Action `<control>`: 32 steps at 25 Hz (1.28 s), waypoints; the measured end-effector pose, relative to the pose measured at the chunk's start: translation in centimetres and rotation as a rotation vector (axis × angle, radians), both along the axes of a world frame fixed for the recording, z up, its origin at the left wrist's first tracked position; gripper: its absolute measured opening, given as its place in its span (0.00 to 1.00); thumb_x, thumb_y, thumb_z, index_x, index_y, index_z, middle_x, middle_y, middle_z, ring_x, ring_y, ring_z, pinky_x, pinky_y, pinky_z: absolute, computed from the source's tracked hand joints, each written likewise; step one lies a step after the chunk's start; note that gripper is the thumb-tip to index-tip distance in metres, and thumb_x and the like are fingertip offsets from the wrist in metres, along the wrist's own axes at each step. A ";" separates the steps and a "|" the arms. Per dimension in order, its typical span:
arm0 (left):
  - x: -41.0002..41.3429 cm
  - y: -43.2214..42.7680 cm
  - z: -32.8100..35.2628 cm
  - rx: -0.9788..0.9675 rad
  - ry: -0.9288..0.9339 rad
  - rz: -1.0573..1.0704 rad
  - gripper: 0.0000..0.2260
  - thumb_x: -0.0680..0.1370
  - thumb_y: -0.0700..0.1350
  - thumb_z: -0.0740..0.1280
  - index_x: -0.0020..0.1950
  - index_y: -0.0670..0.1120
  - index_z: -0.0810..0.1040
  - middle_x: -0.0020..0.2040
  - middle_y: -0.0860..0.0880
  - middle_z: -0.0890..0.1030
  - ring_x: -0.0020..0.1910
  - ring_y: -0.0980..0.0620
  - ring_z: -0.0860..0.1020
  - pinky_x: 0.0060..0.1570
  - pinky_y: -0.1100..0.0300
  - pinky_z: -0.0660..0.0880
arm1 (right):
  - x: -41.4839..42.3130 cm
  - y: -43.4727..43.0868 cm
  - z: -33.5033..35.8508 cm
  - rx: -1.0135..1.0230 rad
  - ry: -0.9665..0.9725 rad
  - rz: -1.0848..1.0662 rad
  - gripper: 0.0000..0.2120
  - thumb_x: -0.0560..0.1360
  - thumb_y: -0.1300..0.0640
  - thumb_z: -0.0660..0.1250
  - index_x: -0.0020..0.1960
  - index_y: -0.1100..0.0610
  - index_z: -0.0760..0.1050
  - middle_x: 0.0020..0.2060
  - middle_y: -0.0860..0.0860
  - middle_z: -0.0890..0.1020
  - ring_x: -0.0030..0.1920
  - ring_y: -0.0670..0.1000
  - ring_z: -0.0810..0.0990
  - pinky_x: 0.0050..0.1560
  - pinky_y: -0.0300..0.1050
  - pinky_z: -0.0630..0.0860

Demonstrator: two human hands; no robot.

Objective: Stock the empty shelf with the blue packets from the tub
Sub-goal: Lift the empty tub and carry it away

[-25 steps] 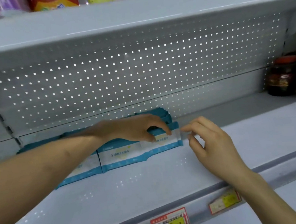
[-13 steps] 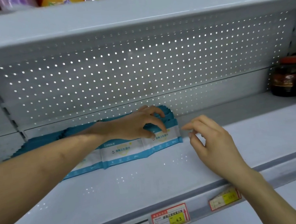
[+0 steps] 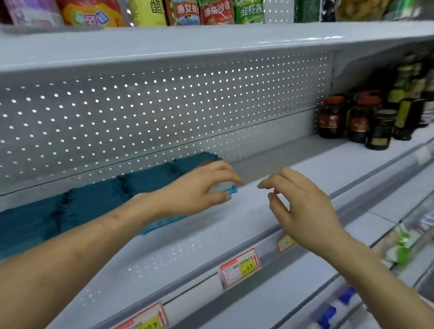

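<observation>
A row of blue packets stands along the back left of the grey shelf, several stacks side by side. My left hand reaches over the rightmost stack, and its fingers and thumb curl round that stack's right end. My right hand hovers just to the right of the stack, fingers relaxed and slightly bent, holding nothing and apart from the packets. The tub is not in view.
Dark sauce jars and bottles stand at the shelf's right end. Packets and bottles fill the shelf above. Price tags line the front rail. A lower shelf with goods lies at the right.
The view has tilted and shifted right. My left hand slid to the right end of the packet row and now covers its front. My right hand drew slightly away from the packets.
</observation>
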State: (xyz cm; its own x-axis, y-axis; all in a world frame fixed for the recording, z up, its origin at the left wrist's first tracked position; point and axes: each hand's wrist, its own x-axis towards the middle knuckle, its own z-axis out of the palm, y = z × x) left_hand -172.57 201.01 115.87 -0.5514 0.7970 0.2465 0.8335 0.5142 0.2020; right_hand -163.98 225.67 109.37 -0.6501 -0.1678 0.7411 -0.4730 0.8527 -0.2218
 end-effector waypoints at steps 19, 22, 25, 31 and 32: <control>13.1 17.3 -22.2 0.149 -0.368 -0.335 0.13 0.80 0.46 0.68 0.65 0.52 0.80 0.55 0.51 0.79 0.54 0.54 0.77 0.54 0.59 0.74 | 31.5 13.6 -16.7 -0.317 -0.416 -0.842 0.13 0.76 0.61 0.67 0.55 0.45 0.78 0.47 0.40 0.76 0.44 0.46 0.77 0.42 0.54 0.79; 12.7 19.2 -26.1 0.143 -0.436 -0.193 0.14 0.81 0.44 0.68 0.66 0.52 0.80 0.53 0.53 0.77 0.51 0.59 0.77 0.52 0.60 0.72 | 32.4 15.4 -20.2 -0.450 -0.501 -0.904 0.14 0.76 0.61 0.65 0.55 0.44 0.78 0.48 0.41 0.77 0.44 0.44 0.77 0.44 0.54 0.79; 13.2 20.9 -29.3 0.179 -0.500 -0.077 0.15 0.82 0.43 0.68 0.69 0.51 0.78 0.57 0.54 0.76 0.51 0.62 0.75 0.57 0.62 0.73 | 32.3 17.6 -22.7 -0.512 -0.557 -0.909 0.15 0.76 0.62 0.65 0.56 0.45 0.79 0.47 0.41 0.77 0.44 0.41 0.77 0.44 0.53 0.79; 16.1 21.5 -35.5 0.188 -0.562 0.149 0.24 0.82 0.44 0.67 0.78 0.49 0.69 0.72 0.47 0.72 0.71 0.48 0.71 0.72 0.50 0.69 | 27.4 24.3 -24.2 -0.487 -0.594 -0.868 0.14 0.76 0.61 0.64 0.57 0.48 0.79 0.51 0.45 0.78 0.44 0.44 0.76 0.46 0.50 0.77; 16.5 21.8 -35.8 0.187 -0.560 0.166 0.25 0.83 0.44 0.66 0.80 0.50 0.66 0.74 0.47 0.71 0.72 0.47 0.70 0.71 0.51 0.69 | 26.3 25.2 -24.6 -0.476 -0.596 -0.868 0.14 0.77 0.61 0.64 0.58 0.48 0.79 0.51 0.45 0.78 0.45 0.45 0.76 0.45 0.49 0.76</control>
